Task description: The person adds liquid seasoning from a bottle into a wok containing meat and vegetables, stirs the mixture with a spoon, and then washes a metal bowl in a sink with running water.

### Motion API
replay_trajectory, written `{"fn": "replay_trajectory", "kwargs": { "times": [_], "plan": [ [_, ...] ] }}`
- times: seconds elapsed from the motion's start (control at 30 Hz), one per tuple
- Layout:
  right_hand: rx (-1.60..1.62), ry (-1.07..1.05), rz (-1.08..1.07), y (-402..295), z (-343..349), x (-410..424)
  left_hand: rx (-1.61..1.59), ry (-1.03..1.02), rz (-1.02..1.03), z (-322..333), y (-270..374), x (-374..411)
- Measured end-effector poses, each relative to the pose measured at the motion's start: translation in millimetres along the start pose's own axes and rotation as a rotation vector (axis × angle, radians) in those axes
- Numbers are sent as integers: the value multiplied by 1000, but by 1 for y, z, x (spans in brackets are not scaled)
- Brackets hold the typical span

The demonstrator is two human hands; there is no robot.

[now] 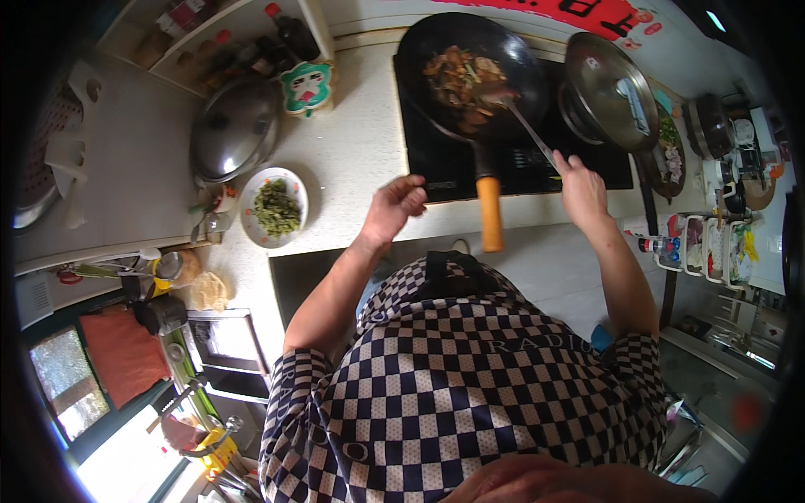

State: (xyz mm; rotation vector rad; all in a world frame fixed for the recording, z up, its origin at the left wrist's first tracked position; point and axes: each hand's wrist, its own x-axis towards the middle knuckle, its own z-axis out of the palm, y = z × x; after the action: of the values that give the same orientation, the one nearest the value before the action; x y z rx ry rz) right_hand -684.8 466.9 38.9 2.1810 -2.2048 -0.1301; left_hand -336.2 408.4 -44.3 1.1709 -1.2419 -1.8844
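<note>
My right hand [582,187] grips the metal handle of a spatula [531,127], whose head rests among browned, sliced food [462,78] in a black wok [440,38]. The wok stands on a black cooktop [440,165], its orange-yellow handle [489,214] pointing towards me with no hand on it. My left hand [397,204] hovers left of that handle near the counter's front edge, fingers loosely curled and holding nothing. Further left, a white plate [247,221] of chopped green vegetables [275,209] sits on the pale counter [352,126].
A lidded pan [609,88] stands right of the wok, its handle reaching towards me. Beyond it is a plate of raw food [671,160]. At the left are a metal pot lid [233,129], a green-and-white container [307,87] and a shelf of bottles [292,34].
</note>
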Motion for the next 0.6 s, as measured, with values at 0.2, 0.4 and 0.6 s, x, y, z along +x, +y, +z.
{"fn": "replay_trajectory", "kwargs": {
  "times": [0.2, 0.4, 0.6],
  "plan": [
    [346, -11, 226, 62, 44, -28, 784, 558, 445, -60, 51, 92],
    [450, 577, 229, 73, -5, -68, 1560, 599, 645, -78, 114, 168],
    [640, 739, 148, 6, -61, -94, 1835, 434, 352, -74, 123, 212]
  ]
}}
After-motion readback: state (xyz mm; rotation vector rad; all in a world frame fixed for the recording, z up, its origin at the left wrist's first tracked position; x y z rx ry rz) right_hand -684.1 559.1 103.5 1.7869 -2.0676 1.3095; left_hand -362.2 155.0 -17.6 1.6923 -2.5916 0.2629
